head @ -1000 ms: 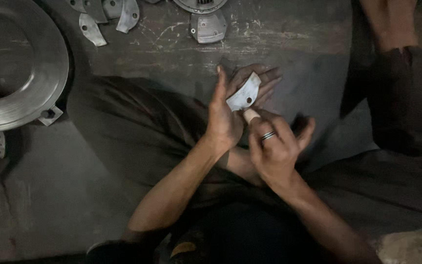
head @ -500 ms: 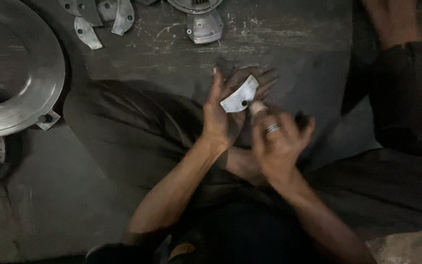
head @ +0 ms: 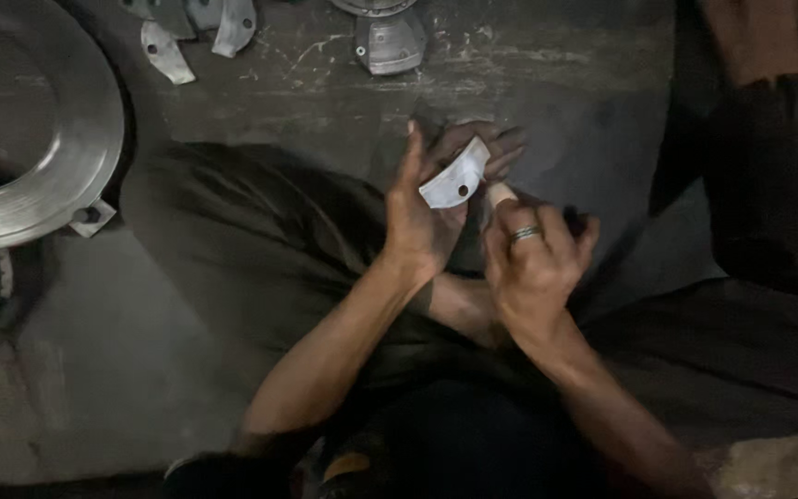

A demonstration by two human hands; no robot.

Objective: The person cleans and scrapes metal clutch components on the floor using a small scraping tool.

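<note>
Holding steady, the curved metal piece [head: 454, 182] was kept pinched in the left hand [head: 422, 217], fingers closed round it above the lap. Over the last second the right hand [head: 533, 259] had been drawn slightly lower beside it, loosely curled, its bandaged fingertip just beside the piece's edge. The work was still judged hand-held. More pieces [head: 191, 32] lay untouched on the floor [head: 528, 83] beside the ring [head: 39, 139].
</note>
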